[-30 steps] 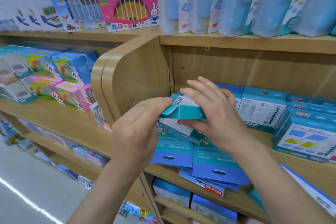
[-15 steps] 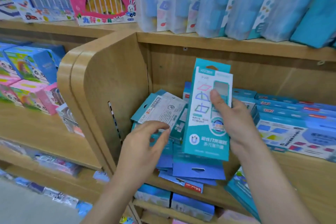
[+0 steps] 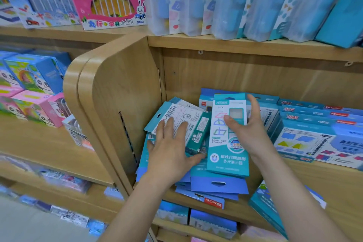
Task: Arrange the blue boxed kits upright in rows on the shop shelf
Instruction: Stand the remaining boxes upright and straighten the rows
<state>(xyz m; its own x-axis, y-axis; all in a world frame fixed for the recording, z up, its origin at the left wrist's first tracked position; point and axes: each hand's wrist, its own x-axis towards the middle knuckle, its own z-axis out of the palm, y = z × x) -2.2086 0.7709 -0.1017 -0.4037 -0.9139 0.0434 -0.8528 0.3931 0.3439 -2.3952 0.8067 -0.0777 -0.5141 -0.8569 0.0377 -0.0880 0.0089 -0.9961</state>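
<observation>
My right hand (image 3: 248, 131) grips a teal boxed kit (image 3: 227, 151) upright, thumb on its printed front and fingers round its right edge. The kit stands on a loose pile of flat blue kits (image 3: 218, 184) on the wooden shelf (image 3: 306, 184). My left hand (image 3: 172, 149) lies with spread, straight fingers on a second teal kit (image 3: 186, 118), which leans tilted with its white back up, against the left side panel (image 3: 121, 104). More blue kits (image 3: 263, 112) stand behind my right hand, partly hidden.
Flat blue boxes (image 3: 314, 139) are stacked on the same shelf to the right. Tall blue packs (image 3: 255, 2) fill the shelf above, close overhead. A neighbouring shelf unit at the left carries pink and blue toy boxes (image 3: 35, 88). More boxes (image 3: 212, 222) sit on the shelf below.
The kit my two hands held flat a second ago is turned upright in my right hand and lowered onto the pile. My left hand let it go and moved onto the leaning kit.
</observation>
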